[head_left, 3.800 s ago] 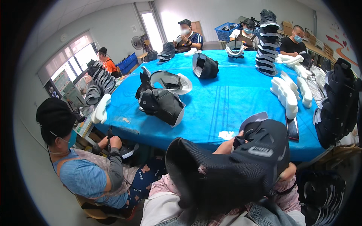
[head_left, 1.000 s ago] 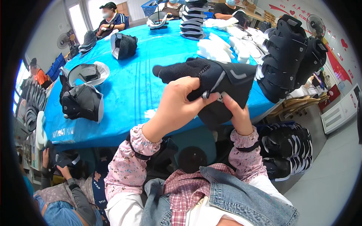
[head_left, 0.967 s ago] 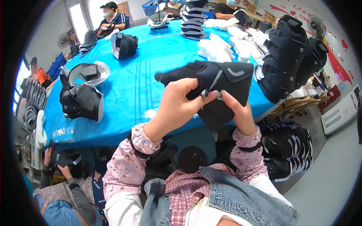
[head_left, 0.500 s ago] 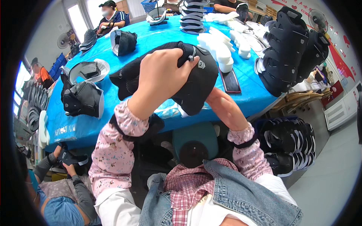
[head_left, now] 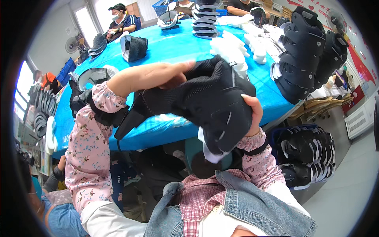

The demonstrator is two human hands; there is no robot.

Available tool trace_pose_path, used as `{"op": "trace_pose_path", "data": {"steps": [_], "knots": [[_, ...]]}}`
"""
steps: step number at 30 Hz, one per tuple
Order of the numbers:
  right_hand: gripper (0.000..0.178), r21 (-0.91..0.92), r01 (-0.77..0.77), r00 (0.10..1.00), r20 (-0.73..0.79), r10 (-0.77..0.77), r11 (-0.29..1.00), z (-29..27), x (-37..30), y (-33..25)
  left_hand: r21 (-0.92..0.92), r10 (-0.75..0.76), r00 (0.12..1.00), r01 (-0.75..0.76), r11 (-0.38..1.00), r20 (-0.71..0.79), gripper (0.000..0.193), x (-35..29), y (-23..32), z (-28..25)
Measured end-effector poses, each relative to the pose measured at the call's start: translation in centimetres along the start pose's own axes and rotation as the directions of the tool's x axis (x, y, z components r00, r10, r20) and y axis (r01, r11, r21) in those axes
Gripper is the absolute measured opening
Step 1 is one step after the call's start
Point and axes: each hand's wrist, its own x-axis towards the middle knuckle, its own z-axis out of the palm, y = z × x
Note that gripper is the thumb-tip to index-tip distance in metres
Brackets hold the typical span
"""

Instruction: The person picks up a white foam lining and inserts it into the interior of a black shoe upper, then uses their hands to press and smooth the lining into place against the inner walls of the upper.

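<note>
A black padded piece (head_left: 211, 104), shaped like a knee pad with ribbed mesh and white lining, hangs tilted in front of me above the table's near edge. My right hand (head_left: 253, 112) grips its right side, thumb on the outer face and the other fingers mostly hidden behind. On the left, my left hand (head_left: 167, 77) holds the upper ribbed edge, fingers pointing right; some fingers are in shadow. A black strap (head_left: 130, 125) dangles below my left wrist. Behind my left forearm, a similar piece with a pale shell (head_left: 89, 77) is partly covered.
The table has a blue cover (head_left: 173, 47). White moulded pieces (head_left: 229, 49) lie beyond my hands; a tall stack of black pads (head_left: 302, 55) stands to the right. More black pads (head_left: 306, 154) fill a floor crate. Co-workers sit across the table and at my lower left.
The black piece has turned and shifted right and toward me. My left hand has moved from its front to its upper left edge; my right hand has come into view on its right side.
</note>
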Motion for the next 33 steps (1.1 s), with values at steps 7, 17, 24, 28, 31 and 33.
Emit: {"op": "trace_pose_path", "data": {"steps": [7,17,24,28,31,33], "knots": [[0.031,0.039,-0.003,1.0,-0.006,0.003,0.999,-0.5,-0.8,0.6,-0.052,0.02,1.0,-0.02,0.998,-0.003,0.039,2.2,1.3,1.6],[0.034,0.066,-0.004,0.995,0.095,-0.002,0.998,-0.3,-1.9,1.7,0.866,0.877,0.38,-0.283,0.413,-0.294,0.019,2.9,2.1,1.8],[0.034,0.105,-0.032,0.994,0.108,0.02,0.994,-0.4,-1.3,1.4,0.798,0.753,0.586,-0.28,0.534,-0.299,0.025,4.5,0.4,2.4],[0.034,0.08,0.088,0.993,0.067,-0.094,0.993,-1.2,-0.6,0.9,0.889,0.862,0.224,0.059,0.454,-0.455,0.022,0.8,3.3,4.4],[0.034,0.056,0.067,0.997,0.043,-0.069,0.996,0.0,-0.5,1.5,0.823,0.827,-0.012,-0.115,0.557,-0.562,0.025,-0.6,2.1,9.3],[0.034,0.014,0.048,0.999,0.013,-0.049,0.999,0.6,-0.3,1.9,0.755,0.768,0.087,-0.145,0.64,-0.635,0.028,0.6,1.3,11.5]]}}
